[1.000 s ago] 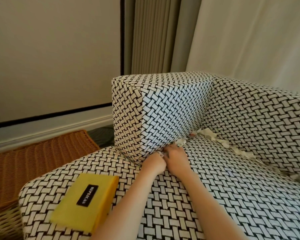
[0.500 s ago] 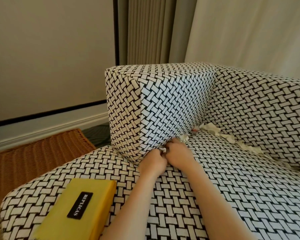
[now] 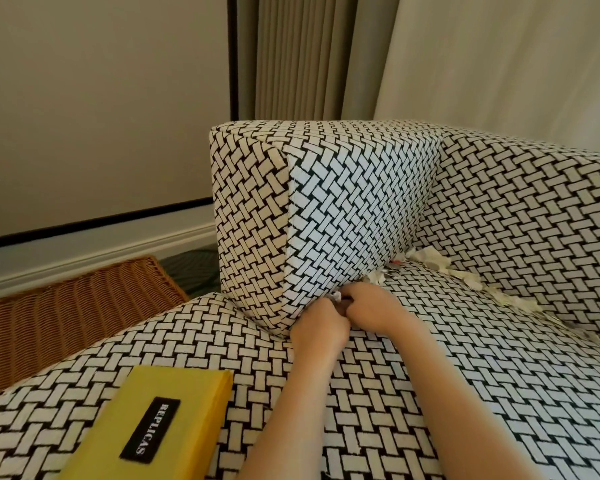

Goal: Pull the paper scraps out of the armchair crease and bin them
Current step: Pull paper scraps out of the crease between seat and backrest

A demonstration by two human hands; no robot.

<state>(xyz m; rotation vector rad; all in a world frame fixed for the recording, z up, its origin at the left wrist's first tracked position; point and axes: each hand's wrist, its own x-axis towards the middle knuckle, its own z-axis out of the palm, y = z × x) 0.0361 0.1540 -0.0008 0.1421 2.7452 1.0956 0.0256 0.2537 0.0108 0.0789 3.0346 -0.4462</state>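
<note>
- The left hand [image 3: 321,329] and right hand [image 3: 378,306] meet at the left edge of the seat [image 3: 465,375], where it runs under the front end of the armrest [image 3: 354,209].
- The left fingers [image 3: 328,308] are curled and seem to pinch a small scrap [image 3: 336,297] that pokes out of the crease.
- The right hand is also curled, knuckles up. Its fingertips are hidden against the crease, so I cannot tell what it holds, if anything.
- More paper scraps [image 3: 433,259] lie farther back along the same edge, around the back-left corner of the seat, and on along the foot of the backrest [image 3: 534,220].
- The pull probably works best slow and along the crease, not straight up, because thin paper wedged between cushions is likely to tear and leave bits behind.
- Pressing the seat down with the right hand would likely open the gap and free the paper.
- It seems sensible to gather several pieces in one fist before any trip to a bin.
- The wicker basket [image 3: 66,317] on the floor beyond the seat's left side may be that bin, though I cannot confirm it.
- A yellow book [image 3: 146,424] lies at the seat's front-left corner, well apart from the hands.
</note>
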